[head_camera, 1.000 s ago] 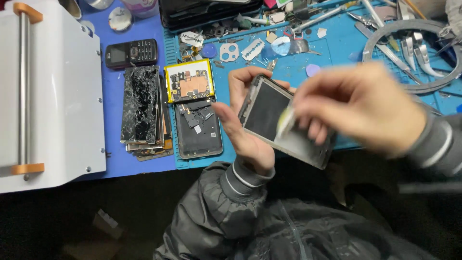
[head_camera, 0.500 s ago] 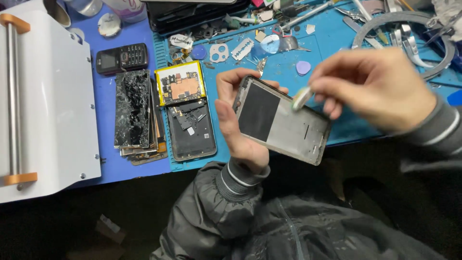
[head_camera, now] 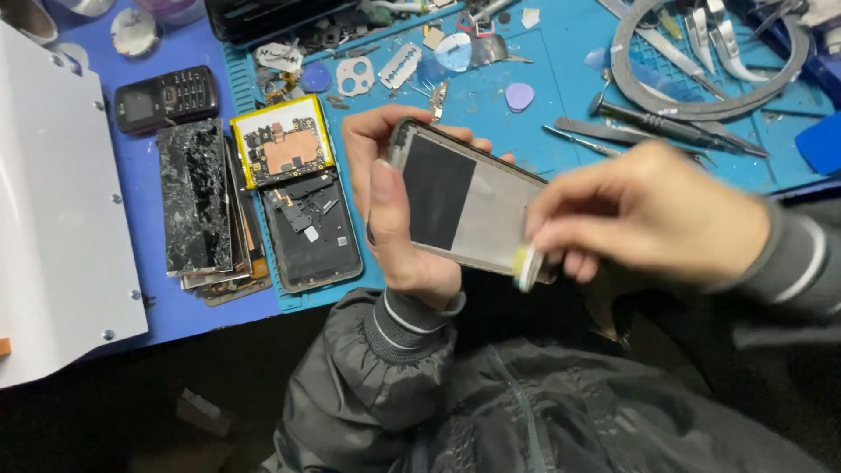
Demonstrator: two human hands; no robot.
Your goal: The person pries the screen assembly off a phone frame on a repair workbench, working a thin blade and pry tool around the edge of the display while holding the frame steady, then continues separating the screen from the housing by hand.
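My left hand (head_camera: 394,210) grips an opened phone frame (head_camera: 464,201) by its left end, inner side up, with a black panel and a grey metal plate showing. My right hand (head_camera: 639,215) pinches a small pale round object (head_camera: 526,265) against the frame's lower right corner. Both hands hover above the near edge of a blue work mat (head_camera: 561,79). What the round object is cannot be made out.
On the mat's left lie a stack of cracked screens (head_camera: 197,206), a yellow-edged phone board (head_camera: 282,151), an open phone shell (head_camera: 311,229) and a black keypad phone (head_camera: 166,98). A white machine (head_camera: 53,210) stands left. Tweezers, picks and a grey ring (head_camera: 701,70) lie at the back right.
My right hand has dropped from the frame's upper right edge to its lower right corner, carrying the pale object. The phone frame has tilted flatter in my left hand.
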